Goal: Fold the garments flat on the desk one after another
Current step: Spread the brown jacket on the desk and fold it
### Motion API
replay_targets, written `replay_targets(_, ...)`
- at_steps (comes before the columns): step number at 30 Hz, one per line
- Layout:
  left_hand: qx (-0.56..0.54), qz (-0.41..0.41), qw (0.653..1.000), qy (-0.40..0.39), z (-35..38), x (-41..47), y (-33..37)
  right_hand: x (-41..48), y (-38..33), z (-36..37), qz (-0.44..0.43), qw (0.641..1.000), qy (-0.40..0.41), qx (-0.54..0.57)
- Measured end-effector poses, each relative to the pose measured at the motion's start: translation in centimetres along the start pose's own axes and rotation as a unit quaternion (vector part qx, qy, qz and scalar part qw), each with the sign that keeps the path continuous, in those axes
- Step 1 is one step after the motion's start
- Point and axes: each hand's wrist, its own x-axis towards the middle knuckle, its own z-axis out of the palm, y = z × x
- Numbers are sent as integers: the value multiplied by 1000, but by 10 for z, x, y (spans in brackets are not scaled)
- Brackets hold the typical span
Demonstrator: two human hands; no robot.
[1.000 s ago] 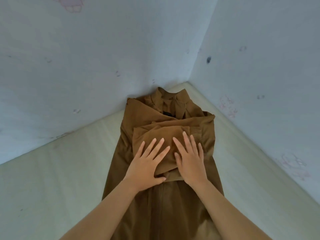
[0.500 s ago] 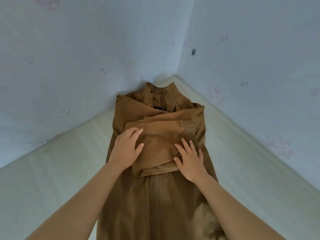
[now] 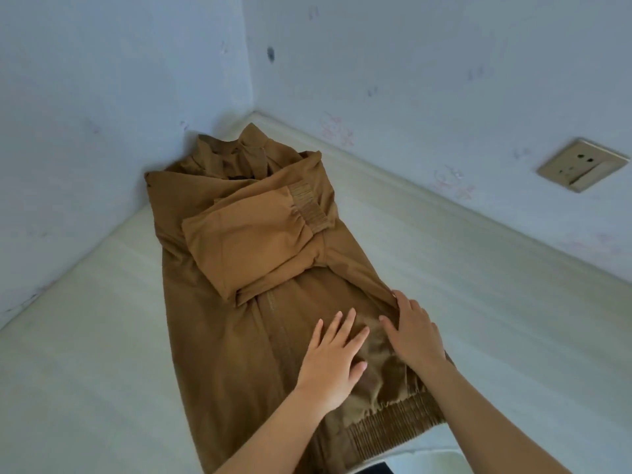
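Where the walls (image 3: 102, 97) meet: a corner well ahead of both hands, leaving no room to push cloth farther forward.
Bench (image 3: 85, 336): a pale top running out left of the left hand and right of the right hand; its near edge shows just below the right forearm.
Jacket (image 3: 212, 336): brown, lying front-up on the bench under both hands. The collar (image 3: 239, 152) is bunched into the corner far beyond the fingertips, and the hem lies by the wrists.
Handling: it looks like soft, light woven cloth that creases readily and is not fragile. It will likely slide on the smooth top, so one palm should pin it while the other lifts.
Where to hold: best judged at the hem band, one hand near each end, to carry the lower half up over the sleeves.
Sleeves (image 3: 246, 244): folded across the chest ahead of both hands and well apart from them, with a ribbed cuff (image 3: 307, 206) on the right. This loose stack may slip as the hem comes over.
Hem band (image 3: 386, 429): ribbed and gathered, between the forearms, reaching the bench's near edge.
Left hand (image 3: 333, 357): flat, fingers straight and spread, palm pressing the lower front just right of the zip (image 3: 273, 323); it grasps nothing.
Right hand (image 3: 415, 333): flat, just beside the left hand on the jacket's right edge, fingers straight. Whether the tips tuck under the edge cannot be told.
Socket (image 3: 581, 165): on the wall well right of the right hand, apart from the jacket and not in the way.
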Motion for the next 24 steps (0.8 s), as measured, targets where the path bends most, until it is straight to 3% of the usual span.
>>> replay_targets(5, 13, -78, 996, -38, 17, -6, 31, -31, 29, -15, -15, 999, 32, -13)
replay_targets(10, -9, -118, 992, -54, 22, -1, 49, -70, 5, -33, -153, 986, 68, 21)
replay_targets(12, -52, -121, 989, -64, 24, 3, 51, -83, 2, -17, -209, 977, -10, 29)
replay_targets(14, -156, -133, 977, -60, 20, 6, 48, -85, 17, 6, -220, 965, -142, 32)
replay_targets(16, -313, -173, 934, -1, 12, 3, 48, -80, 36, 17, -206, 951, -222, 65)
replay_targets(18, -423, -230, 871, 102, 8, -2, 48, -76, 48, 18, -192, 950, -209, 131)
replay_targets(20, -375, -251, 872, 190, 8, -6, 56, -78, 61, 21, -225, 956, -147, 119)
replay_targets(22, -229, -214, 916, 251, 9, -9, 66, -81, 76, 34, -297, 954, -47, 14)
replay_targets(24, -80, -115, 967, 211, 12, -7, 73, -93, 87, 45, -345, 932, -46, -98)
